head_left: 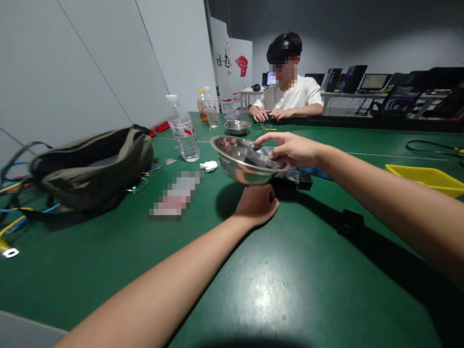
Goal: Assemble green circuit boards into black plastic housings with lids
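My right hand (290, 150) grips the right rim of a shiny steel bowl (246, 169), with its fingers over the inner side. The bowl is tilted and raised above the green table (290, 280), where its shadow falls. Just below the bowl, my left hand (257, 205) rests on the table with its fingers curled; whatever they may hold is hidden. Behind the bowl, partly covered by it, lies a dark object (299, 180). A small black block (350, 223) sits to the right, under my right forearm.
An open olive bag (90, 169) lies at left with cables near it. Water bottle (184, 133), crumpled tissue (209, 166) and smaller steel bowl (237, 127) stand beyond. A yellow tray (424, 179) is at right. A person (290, 96) sits across the table.
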Available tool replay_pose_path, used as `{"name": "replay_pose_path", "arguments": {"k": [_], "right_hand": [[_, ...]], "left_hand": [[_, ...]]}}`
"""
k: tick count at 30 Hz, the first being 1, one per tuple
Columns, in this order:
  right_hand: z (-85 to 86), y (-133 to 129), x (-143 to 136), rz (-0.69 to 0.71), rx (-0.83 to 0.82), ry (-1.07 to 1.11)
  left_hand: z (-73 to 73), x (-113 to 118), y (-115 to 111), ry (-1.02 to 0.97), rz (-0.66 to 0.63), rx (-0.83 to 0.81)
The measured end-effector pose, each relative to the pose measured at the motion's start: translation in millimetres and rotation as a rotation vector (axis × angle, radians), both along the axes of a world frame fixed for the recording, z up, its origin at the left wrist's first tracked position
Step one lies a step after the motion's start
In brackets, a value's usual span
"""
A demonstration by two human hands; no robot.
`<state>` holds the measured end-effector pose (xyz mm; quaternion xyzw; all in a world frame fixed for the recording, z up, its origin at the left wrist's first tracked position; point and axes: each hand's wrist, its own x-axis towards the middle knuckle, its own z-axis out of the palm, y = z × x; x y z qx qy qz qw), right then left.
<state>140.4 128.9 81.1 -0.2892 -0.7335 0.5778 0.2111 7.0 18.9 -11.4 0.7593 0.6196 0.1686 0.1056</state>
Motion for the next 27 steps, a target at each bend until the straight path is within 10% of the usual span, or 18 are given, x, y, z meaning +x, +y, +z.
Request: {"name": "replay_pose_path", "arguments": {"k": [4,13,20,27], "right_hand": [[-19.1,37,-40,-0.442,0.216,-0.201],[-48.7,60,-51,-0.452,0.407,-0.551],[-14.2,77,25,-0.513,0.750,-0.702],[-0.9,80,133,-0.445,0.685,-0.951]], "left_hand": [[-0.7,2,1,0.036,0.017,0.032],[-2.3,0,0,0.036,0.000,0.051],[0.5,-1,4,0.046,0.005,0.062],[5.4,-1,6,0.079,0.000,0.050]]}}
